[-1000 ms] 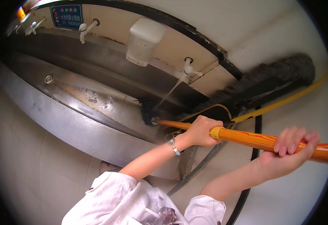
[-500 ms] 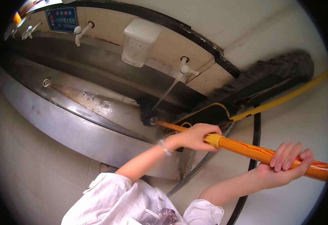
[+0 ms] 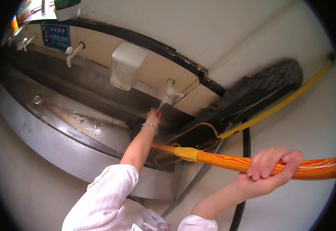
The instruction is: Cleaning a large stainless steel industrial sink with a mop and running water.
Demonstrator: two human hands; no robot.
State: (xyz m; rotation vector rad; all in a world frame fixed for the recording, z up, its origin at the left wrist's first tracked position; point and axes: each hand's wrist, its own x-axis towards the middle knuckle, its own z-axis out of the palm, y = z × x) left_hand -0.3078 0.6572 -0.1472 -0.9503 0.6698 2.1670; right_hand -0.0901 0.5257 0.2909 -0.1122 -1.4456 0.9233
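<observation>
My left hand [image 3: 153, 114] reaches under the white tap [image 3: 169, 91], at the falling water; its fingers are small and blurred, so their closure is unclear. My right hand [image 3: 272, 167] grips an orange striped pole [image 3: 221, 159] with a yellow band. The pole slants down into the steel trough sink [image 3: 41, 123], where a dark mop head [image 3: 135, 127] is partly hidden behind my left forearm. A large grey dust mop [image 3: 266, 77] with a yellow handle [image 3: 275, 106] leans at the right, over the sink's end.
A white plastic wall box [image 3: 126, 67], a blue sign [image 3: 55, 37] and other taps [image 3: 72, 52] line the back wall. A planter [image 3: 66, 11] is on the ledge at top left. A grey hose [image 3: 187, 192] runs beside the sink's right end.
My left hand has let go of the pole and moved up to the tap's stream. My right hand, still gripping, has shifted slightly left; the view has shifted too.
</observation>
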